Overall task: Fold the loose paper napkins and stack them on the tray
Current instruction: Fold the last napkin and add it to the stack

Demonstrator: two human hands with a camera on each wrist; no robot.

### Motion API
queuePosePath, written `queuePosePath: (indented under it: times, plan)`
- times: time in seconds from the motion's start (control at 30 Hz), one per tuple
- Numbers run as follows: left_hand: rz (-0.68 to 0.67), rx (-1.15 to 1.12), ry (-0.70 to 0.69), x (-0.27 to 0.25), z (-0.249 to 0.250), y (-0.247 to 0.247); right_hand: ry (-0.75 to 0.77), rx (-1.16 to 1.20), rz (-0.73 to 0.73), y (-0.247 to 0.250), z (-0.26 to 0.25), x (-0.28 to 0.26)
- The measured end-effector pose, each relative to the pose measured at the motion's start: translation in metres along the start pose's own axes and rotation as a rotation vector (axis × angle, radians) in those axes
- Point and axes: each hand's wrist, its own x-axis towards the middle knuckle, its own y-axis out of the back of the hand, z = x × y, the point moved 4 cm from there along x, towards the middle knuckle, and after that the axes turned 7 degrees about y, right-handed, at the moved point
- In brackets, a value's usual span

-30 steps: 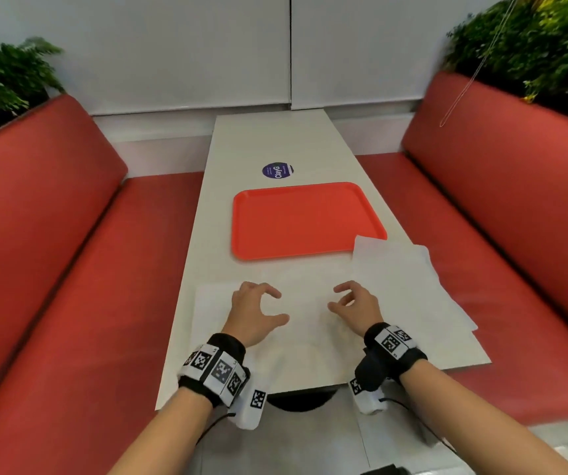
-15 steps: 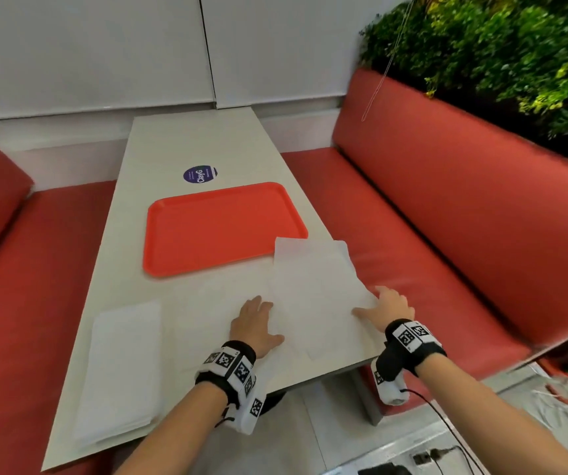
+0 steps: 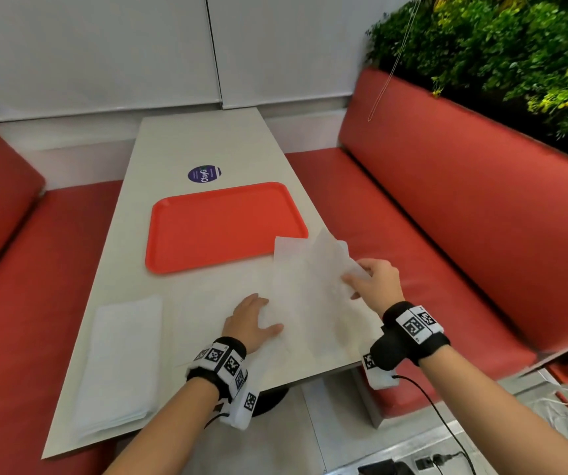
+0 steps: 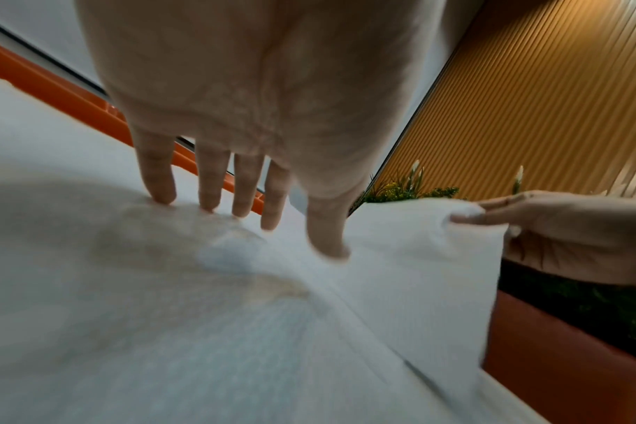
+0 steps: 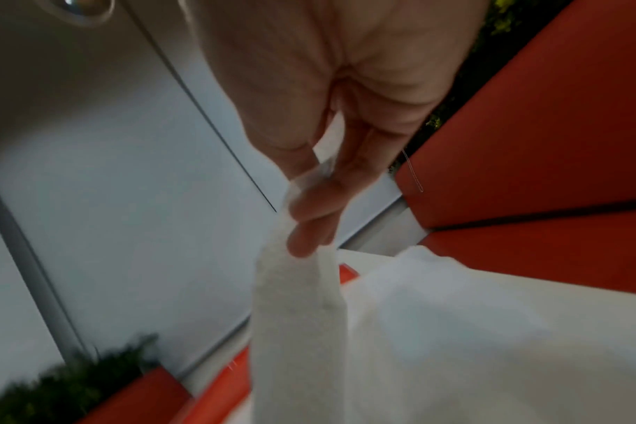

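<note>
The napkin (image 3: pixel 313 289) lies between the hands: left hand (image 3: pixel 250 322) pressing flat, right hand (image 3: pixel 376 284) pinching its lifted edge.

Half a second ago the right hand (image 3: pixel 375 286) lay flat on the right edge of the loose napkin (image 3: pixel 310 289); now it pinches that edge and has lifted it off the table (image 3: pixel 131 269), so the sheet rises toward the right. The left hand (image 3: pixel 248 322), earlier beside the sheet, now presses flat on its left part, fingers straight.

Red booth benches (image 3: pixel 447 214), white wall (image 3: pixel 104 46), greenery (image 3: pixel 515 46)
</note>
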Motion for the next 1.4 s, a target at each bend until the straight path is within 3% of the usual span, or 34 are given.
queuePosePath:
  times: [0.17, 0.33, 0.43, 0.6, 0.73, 1.0, 1.13, 1.27, 1.4]
  plan:
    - [0.104, -0.335, 0.034, -0.009, 0.020, 0.018, 0.113, 0.450, 0.059, 0.011, -0.038, -0.002]
    - [-0.258, -0.975, 0.109, -0.017, 0.049, 0.016, 0.076, 0.663, 0.050, 0.014, -0.037, -0.009]
    - [-0.271, -1.235, 0.128, -0.015, 0.050, 0.015, 0.034, 0.559, 0.045, 0.011, -0.019, -0.013]
    - [-0.107, -1.190, 0.100, -0.013, 0.037, 0.024, -0.027, 0.181, 0.076, 0.000, 0.011, -0.015]
    - [-0.099, -1.173, 0.081, -0.019, 0.032, 0.032, 0.101, 0.103, -0.024, -0.032, -0.004, -0.016]
    - [-0.239, -1.433, 0.040, -0.034, 0.004, 0.048, 0.223, 0.396, -0.300, -0.109, -0.051, -0.034]
    - [-0.023, -1.512, 0.099, -0.046, -0.036, 0.074, 0.216, 0.531, -0.393, -0.134, -0.065, -0.044]
    - [0.107, -1.399, 0.057, -0.071, -0.071, 0.098, 0.193, 0.591, -0.527, -0.164, -0.084, -0.060]
    - [0.179, -1.246, 0.047, -0.097, -0.115, 0.117, -0.121, 0.750, -0.657, -0.207, -0.101, -0.074]
